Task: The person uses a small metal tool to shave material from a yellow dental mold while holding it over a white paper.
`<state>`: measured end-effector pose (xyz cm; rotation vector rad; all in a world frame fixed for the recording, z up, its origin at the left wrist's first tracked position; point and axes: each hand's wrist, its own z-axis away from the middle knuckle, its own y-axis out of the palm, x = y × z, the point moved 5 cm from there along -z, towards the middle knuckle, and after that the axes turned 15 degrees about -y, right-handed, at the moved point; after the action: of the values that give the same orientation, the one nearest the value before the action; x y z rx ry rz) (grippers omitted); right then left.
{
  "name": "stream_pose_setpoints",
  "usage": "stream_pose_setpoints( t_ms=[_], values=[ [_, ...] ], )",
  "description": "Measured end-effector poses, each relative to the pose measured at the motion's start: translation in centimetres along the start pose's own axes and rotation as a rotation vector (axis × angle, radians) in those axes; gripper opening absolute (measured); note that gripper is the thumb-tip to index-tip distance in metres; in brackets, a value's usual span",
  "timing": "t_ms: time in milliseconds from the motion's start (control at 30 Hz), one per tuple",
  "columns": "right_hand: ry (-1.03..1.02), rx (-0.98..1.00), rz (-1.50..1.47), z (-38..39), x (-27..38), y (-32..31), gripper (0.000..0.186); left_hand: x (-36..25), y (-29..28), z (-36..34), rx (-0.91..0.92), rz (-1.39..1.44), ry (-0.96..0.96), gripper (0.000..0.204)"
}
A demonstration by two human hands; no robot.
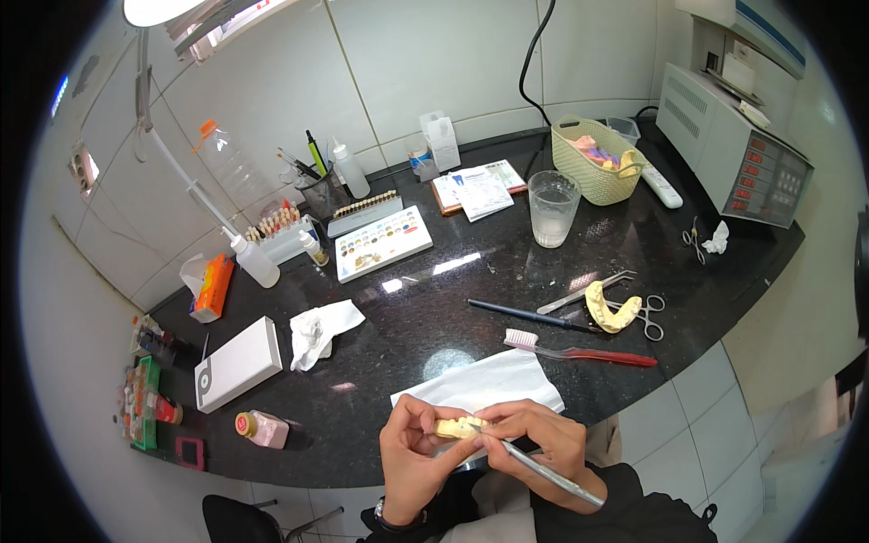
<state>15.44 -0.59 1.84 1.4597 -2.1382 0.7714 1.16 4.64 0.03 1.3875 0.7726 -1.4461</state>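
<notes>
My left hand (418,452) is closed around a pale yellow dental plaster cast (455,427), its thumb and fingers along the edges. In my right hand (540,443) a silver-handled knife (554,475) is gripped like a pen, its small dark tip at the cast's surface; the fingers partly hide the blade. Right-hand fingers also rest against the cast. Beneath both hands a white paper towel (489,382) lies on the black counter. A second, horseshoe-shaped plaster cast (613,312) sits to the right, partly over a pair of scissor-handled forceps (652,319).
A red-handled toothbrush (597,356), dark brush (525,313) and tweezers (579,294) lie right of centre. Farther back stand a water glass (552,210), a basket (593,176) and a furnace-like device (733,149). A white box (238,365) and pink powder jar (263,429) are left.
</notes>
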Motion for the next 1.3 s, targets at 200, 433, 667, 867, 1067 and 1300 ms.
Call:
stream_pose_setpoints(
  t_ms=[200,433,667,867,1067,1300],
  values=[
    [0.043,0.015,-0.014,-0.4,0.0,-0.1,0.015,0.0,0.0,0.0,0.0,0.043,0.006,0.042],
    [-0.016,0.007,-0.043,-0.2,0.1,-0.3,0.015,-0.1,0.2,0.1,0.013,0.065,-0.009,0.042],
    [0.054,0.013,-0.056,-0.2,-0.2,-0.2,0.014,-0.1,0.0,0.2,-0.02,-0.006,0.027,0.043],
    [0.12,-0.008,-0.038,-0.1,-0.2,-0.2,0.013,0.1,0.1,0.2,-0.033,-0.041,0.05,0.044],
    [0.132,0.002,-0.123,0.3,-0.4,-0.6,0.014,0.0,0.3,0.2,-0.022,-0.04,0.046,0.044],
    [0.034,0.149,-0.077,-0.9,0.2,-0.9,0.015,0.2,0.0,0.4,-0.036,-0.11,0.08,0.042]
  ],
)
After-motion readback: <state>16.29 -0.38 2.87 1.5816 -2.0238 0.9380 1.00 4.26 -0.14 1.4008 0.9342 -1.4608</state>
